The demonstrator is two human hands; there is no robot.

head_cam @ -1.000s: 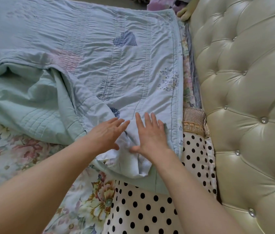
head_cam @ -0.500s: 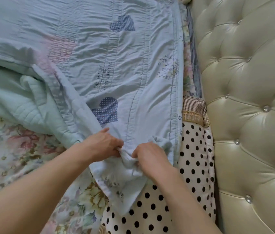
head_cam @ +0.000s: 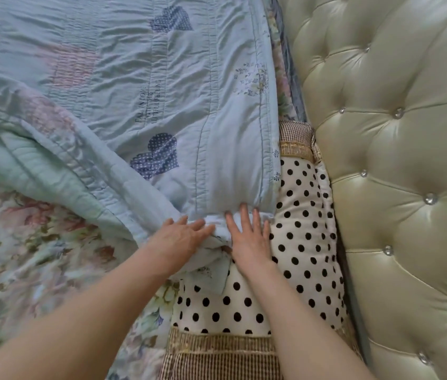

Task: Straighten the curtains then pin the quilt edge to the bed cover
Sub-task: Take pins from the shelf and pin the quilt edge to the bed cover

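- Pressing down on the bunched near corner of the quilt [head_cam: 134, 86], both hands lie side by side at the lower centre of the frame, with fingers straight and gripping nothing.
- The left hand [head_cam: 179, 238] rests palm down on the folded hem, its fingertips pointing right toward the other hand.
- The right hand [head_cam: 248, 237] lies just beside it, fingers spread and pointing up the frame, partly on the quilt's edge and partly on the polka-dot pillow [head_cam: 304, 231].
- The pale blue quilt fills the upper left and centre, wrinkled, with a dark dotted heart patch [head_cam: 156, 157] just above the hands.
- Its left side is turned back, showing a greenish underside.
- The floral bed cover [head_cam: 24, 256] shows at the lower left, running under the quilt's turned-back flap.
- A small tongue of the quilt's corner lies between the wrists, on the pillow.
- A cream tufted headboard [head_cam: 398, 165] runs down the right side, against the pillow.
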